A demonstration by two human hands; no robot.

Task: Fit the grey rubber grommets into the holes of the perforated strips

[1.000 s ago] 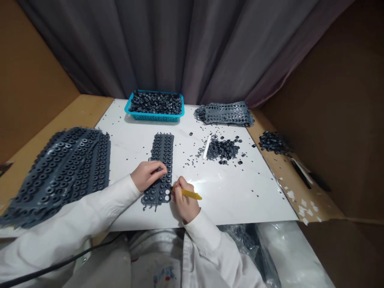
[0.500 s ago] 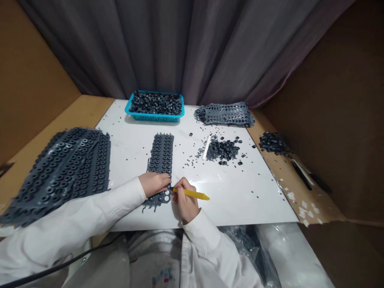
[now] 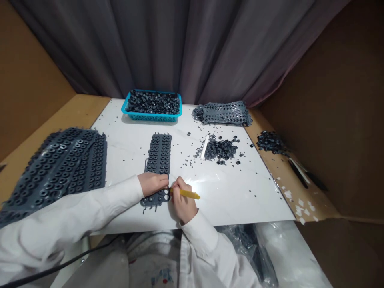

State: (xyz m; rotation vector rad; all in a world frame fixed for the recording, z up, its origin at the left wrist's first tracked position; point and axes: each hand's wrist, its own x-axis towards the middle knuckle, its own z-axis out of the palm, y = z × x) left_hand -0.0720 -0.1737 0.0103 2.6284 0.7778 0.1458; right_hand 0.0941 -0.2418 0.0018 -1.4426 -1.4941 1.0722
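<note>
left hand (image 3: 153,184) flat on studded strip (image 3: 159,155), seemingly to steady it | right hand (image 3: 183,200) gripping yellow tool (image 3: 189,194), likely for control at strip's edge

Tabletop (image 3: 234,196), white, with brown side strips; assorted dark pieces laid out.
Blue basket (image 3: 151,117) of black pieces set at far edge; perforated sheets (image 3: 223,113) placed to its right; large studded sheets (image 3: 60,168) stacked at left; narrow studded strip (image 3: 159,156) laid at centre; white stick (image 3: 205,147) rested beside loose dark pile (image 3: 222,149); white scraps (image 3: 301,211) scattered at right.
</note>
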